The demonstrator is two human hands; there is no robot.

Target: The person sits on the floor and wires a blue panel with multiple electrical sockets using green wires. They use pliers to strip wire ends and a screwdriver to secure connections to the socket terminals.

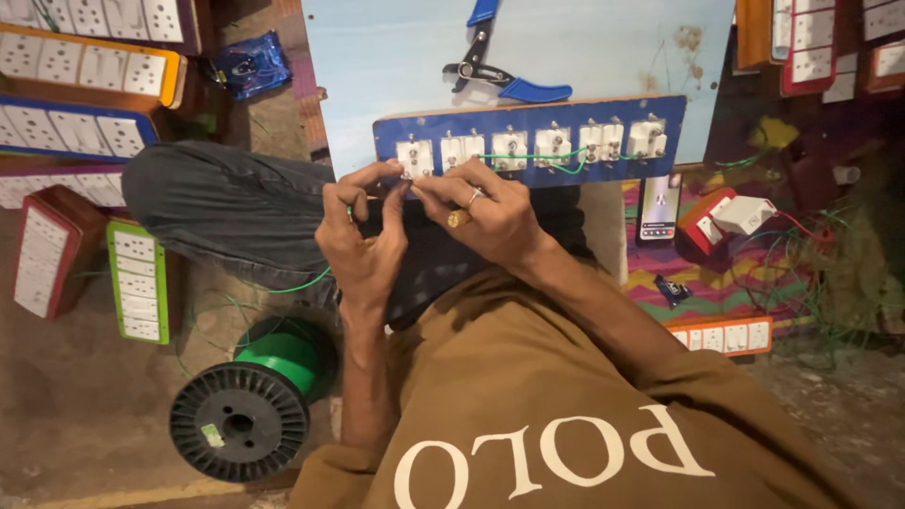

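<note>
Both my hands meet at the near edge of the blue switch panel (pixel 528 141), which lies flat on the pale blue board (pixel 396 57) in front of my knee. My left hand (pixel 363 236) pinches its thumb and forefinger together at the leftmost white socket back (pixel 415 156), holding what looks like the end of the green wire (pixel 528 156), though the tip is too small to tell for sure. My right hand (pixel 485 212) is curled tight around a small brass-ended tool (pixel 459 219), fingers pressed beside the left ones. Green wire links the socket backs along the panel. Blue-handled pliers (pixel 495 71) lie on the board beyond it. A black spool of green wire (pixel 247 410) sits on the floor by my left elbow.
</note>
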